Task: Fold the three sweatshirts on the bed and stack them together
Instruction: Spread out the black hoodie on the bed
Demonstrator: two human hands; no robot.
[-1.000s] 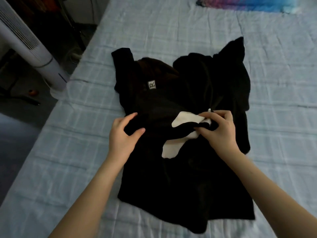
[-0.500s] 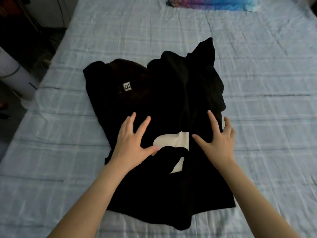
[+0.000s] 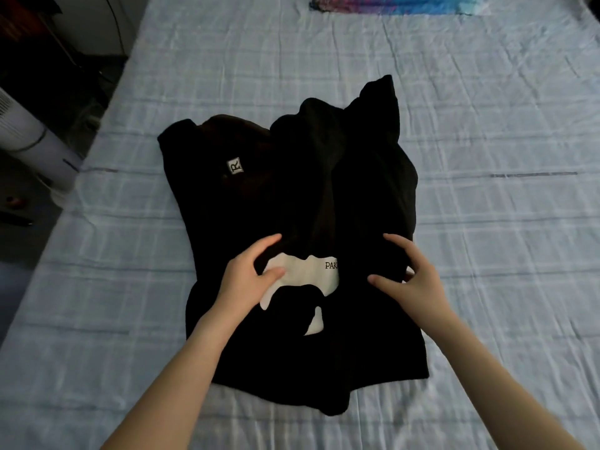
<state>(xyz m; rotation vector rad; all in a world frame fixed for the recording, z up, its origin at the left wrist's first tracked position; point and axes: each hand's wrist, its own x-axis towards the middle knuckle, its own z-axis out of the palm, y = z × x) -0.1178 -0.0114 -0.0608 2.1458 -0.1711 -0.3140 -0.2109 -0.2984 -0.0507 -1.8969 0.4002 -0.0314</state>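
A pile of black sweatshirts [image 3: 292,196] lies spread on the bed, wrinkled and overlapping, so I cannot separate the garments. One shows a small white label [image 3: 235,165] at upper left; the top one has a white print [image 3: 305,271] with lettering. My left hand [image 3: 248,277] rests arched on the top sweatshirt, its thumb on the white print. My right hand [image 3: 414,276] is on the black fabric just right of the print, its fingers curled into a fold and its thumb stretched left.
The bed [image 3: 503,222] has a pale blue checked sheet. A colourful cloth [image 3: 399,3] lies at its far end. A white tower fan [image 3: 29,138] stands on the dark floor beyond the bed's left edge.
My right hand let go of the white-printed fabric. Both hands then pressed flat on the sweatshirt, and their fingers have now curled. More of the white print shows.
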